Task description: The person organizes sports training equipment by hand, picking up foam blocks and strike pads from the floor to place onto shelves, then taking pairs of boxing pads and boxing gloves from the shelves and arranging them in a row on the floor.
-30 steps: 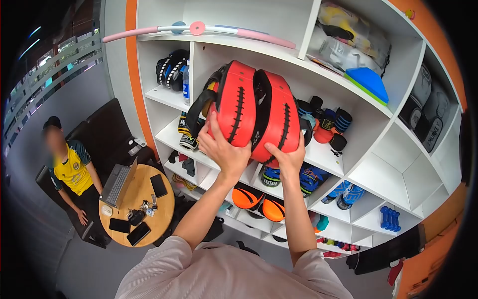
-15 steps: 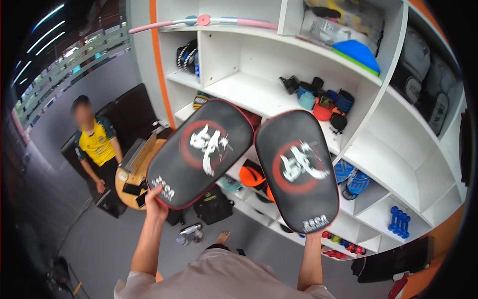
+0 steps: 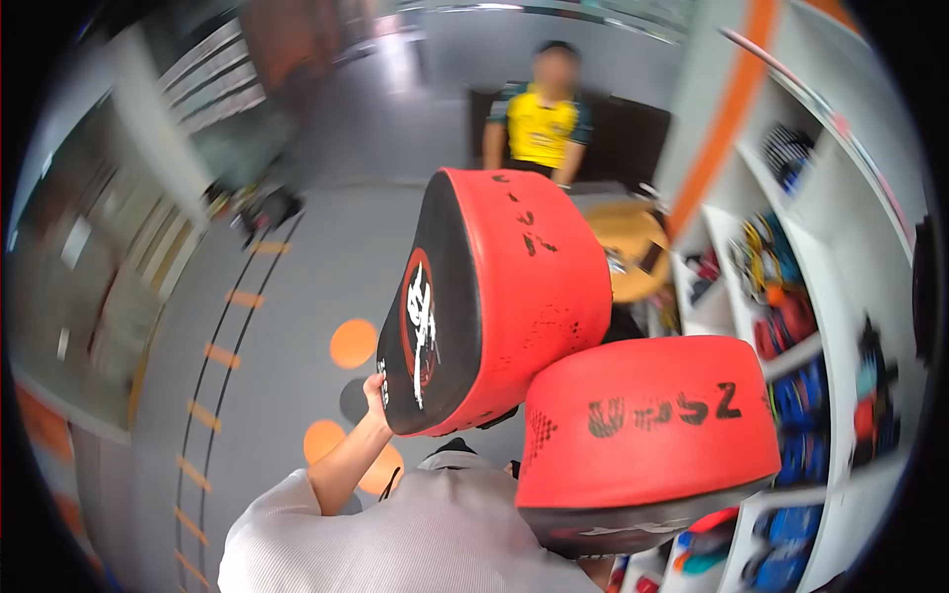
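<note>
**Left pad (image 3: 534, 282) up front, left hand (image 3: 375, 400) on its low corner**

So the left pad is right in the middle of the view, black face off to the left, red side toward the camera. From the left hand it lies up and to the right, with its long axis running mostly up the picture. That hand is clearly the nearer one. It's closed around the pad's lower left edge, thumb showing by the black face; the other fingers are mostly hidden, so can't say how they wrap.

Right pad (image 3: 647, 425) sits lower and to the right, overlapping the first one's bottom corner in view. Can't tell if they actually touch. Its red lettered side is up, black face tilted down, long axis hard to read. The right hand is hidden behind it, so no clue how open it is.

Further out: white shelves (image 3: 716, 311) on the right, a round table (image 3: 621, 229) and a seated person in yellow (image 3: 542, 130) beyond.
</note>
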The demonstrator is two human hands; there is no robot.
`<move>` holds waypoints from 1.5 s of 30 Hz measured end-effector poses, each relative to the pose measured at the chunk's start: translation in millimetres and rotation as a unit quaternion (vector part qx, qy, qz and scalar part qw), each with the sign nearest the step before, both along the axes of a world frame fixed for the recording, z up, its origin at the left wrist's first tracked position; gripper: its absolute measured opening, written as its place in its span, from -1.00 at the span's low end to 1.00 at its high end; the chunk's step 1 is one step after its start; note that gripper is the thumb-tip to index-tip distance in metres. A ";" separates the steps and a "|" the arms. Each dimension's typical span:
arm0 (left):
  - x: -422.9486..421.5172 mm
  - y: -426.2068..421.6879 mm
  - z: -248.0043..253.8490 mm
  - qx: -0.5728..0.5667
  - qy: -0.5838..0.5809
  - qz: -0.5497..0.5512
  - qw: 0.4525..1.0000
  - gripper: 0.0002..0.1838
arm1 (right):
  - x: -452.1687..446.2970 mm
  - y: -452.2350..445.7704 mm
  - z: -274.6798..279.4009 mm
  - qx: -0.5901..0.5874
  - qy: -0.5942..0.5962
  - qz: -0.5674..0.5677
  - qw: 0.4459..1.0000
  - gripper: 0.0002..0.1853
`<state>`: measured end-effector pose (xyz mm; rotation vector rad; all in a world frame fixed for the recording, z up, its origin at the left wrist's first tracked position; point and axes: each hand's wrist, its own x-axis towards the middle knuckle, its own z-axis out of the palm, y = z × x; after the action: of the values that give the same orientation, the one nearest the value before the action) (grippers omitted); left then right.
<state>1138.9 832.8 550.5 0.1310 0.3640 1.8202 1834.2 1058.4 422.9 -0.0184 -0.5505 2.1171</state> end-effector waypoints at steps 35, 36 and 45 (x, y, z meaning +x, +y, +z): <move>-311.9 -602.8 -76.5 -0.163 -0.052 0.829 0.533 -0.39 | -1080.6 -591.8 44.6 0.046 -0.346 0.631 0.693 -0.21; -331.1 -603.9 -82.9 -0.133 -0.084 0.816 0.557 -0.42 | -1103.7 -593.5 46.7 0.021 -0.340 0.642 0.687 -0.22; -489.1 -654.8 -107.6 -0.190 -0.211 0.784 0.552 -0.50 | -1378.3 -629.7 23.5 0.088 -0.393 0.654 0.640 -0.30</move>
<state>649.7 178.0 442.9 -1.3879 0.5756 3.3027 455.9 428.8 446.4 -0.6477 -1.6718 3.4285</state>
